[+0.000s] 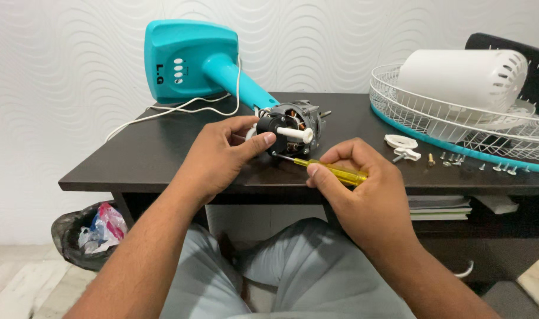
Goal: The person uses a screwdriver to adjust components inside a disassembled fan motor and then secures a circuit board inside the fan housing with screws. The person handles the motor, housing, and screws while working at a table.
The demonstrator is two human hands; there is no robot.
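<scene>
A bare fan motor (293, 125) with copper windings and a white knob lies on the dark desk (157, 159), joined to a teal fan stand and base (189, 62). My left hand (225, 150) grips the black rear part of the motor, thumb pressed on it. My right hand (355, 186) holds a yellow-handled screwdriver (334, 170), whose tip touches the motor's lower front.
At the right lie a white wire fan guard (458, 118) with a white motor cover (464, 74) in it, white plastic nuts (402, 145) and several loose screws (452, 159). A white cord (175, 109) trails left. A black bin (86, 236) stands on the floor.
</scene>
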